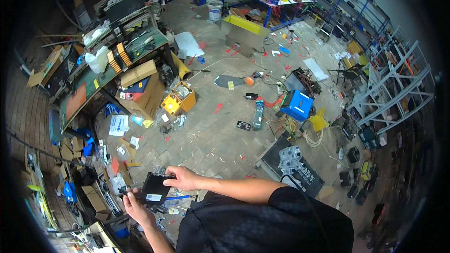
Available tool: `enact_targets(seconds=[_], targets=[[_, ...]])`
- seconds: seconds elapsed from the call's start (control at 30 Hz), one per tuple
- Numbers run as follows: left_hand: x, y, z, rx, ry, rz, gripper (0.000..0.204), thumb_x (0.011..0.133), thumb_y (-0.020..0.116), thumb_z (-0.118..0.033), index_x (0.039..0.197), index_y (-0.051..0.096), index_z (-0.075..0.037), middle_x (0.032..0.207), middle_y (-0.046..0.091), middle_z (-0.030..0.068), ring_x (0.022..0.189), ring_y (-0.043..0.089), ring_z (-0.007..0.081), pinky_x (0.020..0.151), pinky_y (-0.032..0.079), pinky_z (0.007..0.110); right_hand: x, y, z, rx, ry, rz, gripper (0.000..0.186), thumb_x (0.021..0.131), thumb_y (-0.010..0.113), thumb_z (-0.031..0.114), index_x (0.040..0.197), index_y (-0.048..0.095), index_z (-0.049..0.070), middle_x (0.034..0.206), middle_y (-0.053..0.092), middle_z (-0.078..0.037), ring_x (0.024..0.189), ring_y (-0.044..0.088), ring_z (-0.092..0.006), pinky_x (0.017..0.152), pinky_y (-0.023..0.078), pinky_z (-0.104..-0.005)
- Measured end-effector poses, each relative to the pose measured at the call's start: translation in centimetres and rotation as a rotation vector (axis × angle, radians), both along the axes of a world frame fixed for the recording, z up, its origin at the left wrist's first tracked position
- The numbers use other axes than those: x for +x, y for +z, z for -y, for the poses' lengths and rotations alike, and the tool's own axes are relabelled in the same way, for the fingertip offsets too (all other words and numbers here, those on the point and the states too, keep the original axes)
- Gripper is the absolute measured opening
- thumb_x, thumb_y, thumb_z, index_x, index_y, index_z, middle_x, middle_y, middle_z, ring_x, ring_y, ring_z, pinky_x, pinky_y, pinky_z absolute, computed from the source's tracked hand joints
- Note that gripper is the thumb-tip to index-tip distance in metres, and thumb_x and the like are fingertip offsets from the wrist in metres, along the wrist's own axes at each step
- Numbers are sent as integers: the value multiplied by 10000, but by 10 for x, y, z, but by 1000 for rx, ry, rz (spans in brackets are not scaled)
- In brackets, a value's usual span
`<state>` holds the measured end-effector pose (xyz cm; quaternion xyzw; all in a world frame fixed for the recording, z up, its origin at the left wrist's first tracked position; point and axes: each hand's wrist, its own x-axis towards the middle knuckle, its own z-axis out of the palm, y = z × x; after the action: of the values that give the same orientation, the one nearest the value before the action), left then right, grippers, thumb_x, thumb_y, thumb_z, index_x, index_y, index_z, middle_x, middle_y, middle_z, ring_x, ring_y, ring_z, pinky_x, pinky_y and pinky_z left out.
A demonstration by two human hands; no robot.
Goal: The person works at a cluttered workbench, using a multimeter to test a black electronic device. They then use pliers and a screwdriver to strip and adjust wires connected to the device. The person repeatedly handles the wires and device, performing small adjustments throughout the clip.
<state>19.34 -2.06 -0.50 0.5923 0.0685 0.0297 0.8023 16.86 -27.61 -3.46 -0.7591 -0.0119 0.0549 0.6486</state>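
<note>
Low in the view I hold a flat black rectangular box point(154, 189) with a white label, tilted. My right hand point(180, 178) is closed on its upper right part, thumb on the face. My left hand point(135, 202) grips at its left end, where small dark parts point(123, 190) show, too small to make out. Below the box a blue rod-like item point(178, 197) lies among clutter.
A cluttered workbench point(70, 105) runs along the left, with a cardboard box point(151, 97) and a yellow case point(172, 105) beside it. Blue machine point(297, 105), cables and a dark panel point(309, 178) lie rightward. Metal frames point(391, 91) lean at right; a blue-legged table point(265, 18) stands behind.
</note>
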Motion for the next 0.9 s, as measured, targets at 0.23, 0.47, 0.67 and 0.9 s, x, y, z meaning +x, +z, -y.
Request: enact_targets(seconds=[0.23,0.47,0.67,0.9], targets=[[10,-21,35,-109,-2,-79,161,1113,618,-210,1174,635,-62,1025,733,71,962,697,174,894,561,328,-7,11,40,-25,21,-19,446,942,797,347,1130,639,-25,1042,732,-223,999,722,-377,865,557,-459],[1,-28,37,-76,60,-242,223,1110,616,-348,1131,658,-130,1063,738,45,998,700,165,829,550,344,-3,10,39,-80,54,11,431,938,799,346,1116,634,-11,1015,733,-216,978,726,-389,836,554,-465],[-11,-23,22,39,183,-303,344,1065,657,-474,1149,667,-141,1135,675,-2,992,655,154,867,507,348,-7,6,13,0,72,119,397,931,823,325,1042,613,7,898,711,-166,821,700,-310,747,539,-425],[-42,-42,-26,549,372,-263,452,1098,561,-417,976,757,-28,959,732,68,908,655,196,816,509,391,-12,0,-37,30,273,16,359,925,858,262,1046,636,7,889,622,-67,758,568,-141,677,491,-346]])
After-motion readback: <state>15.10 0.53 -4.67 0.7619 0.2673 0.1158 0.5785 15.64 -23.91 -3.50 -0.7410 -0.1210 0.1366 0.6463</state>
